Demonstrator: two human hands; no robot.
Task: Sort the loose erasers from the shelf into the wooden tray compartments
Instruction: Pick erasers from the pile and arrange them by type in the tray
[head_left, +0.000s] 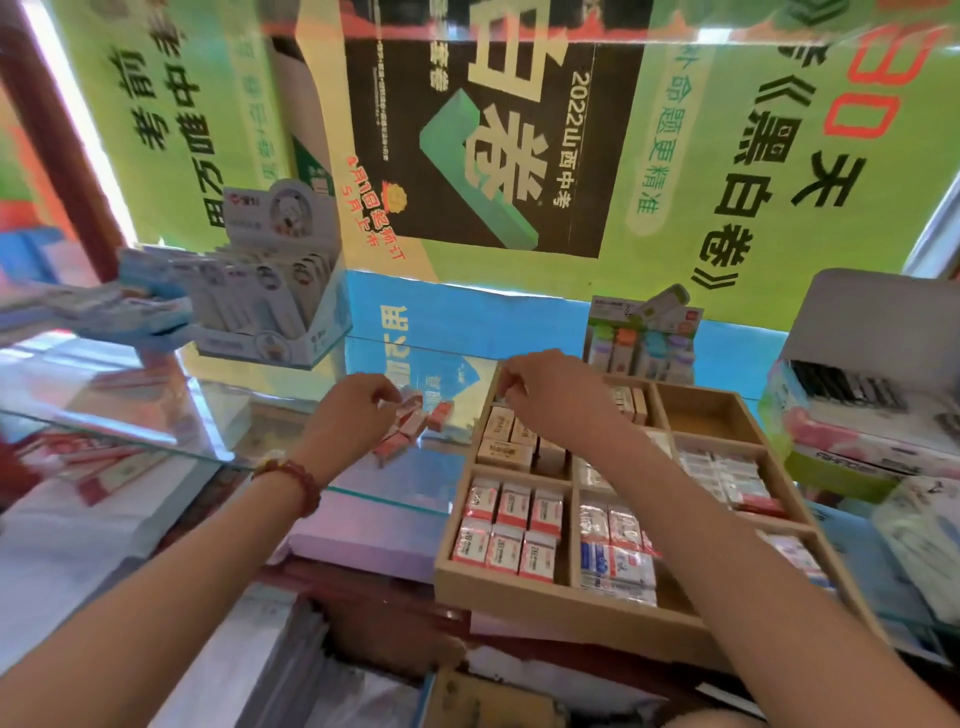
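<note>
1. Several loose erasers (410, 428) lie in a small heap on the glass shelf (270, 426), just left of the wooden tray (519, 597).
2. Handling: each eraser is judged to be light, small and firm. Its smooth printed sleeve may slip. Pinch across the two long sides with thumb and forefinger. Lift one at a time so the heap does not scatter on the slick glass.
3. Left hand (356, 415): the fingers are curled down onto the near side of the heap and touch it. It cannot be told whether an eraser is actually pinched.
4. Right hand (543, 397): the fingers are curled above the tray's far left compartment, over the beige boxes (506, 447). The palm side is hidden, so it cannot be told whether the hand holds anything.
5. Hidden or unclear: the right forearm covers part of the tray's middle compartments. The print on the loose erasers is blurred, so their type cannot be read. The left hand hides part of the heap, so the count is uncertain.
</note>
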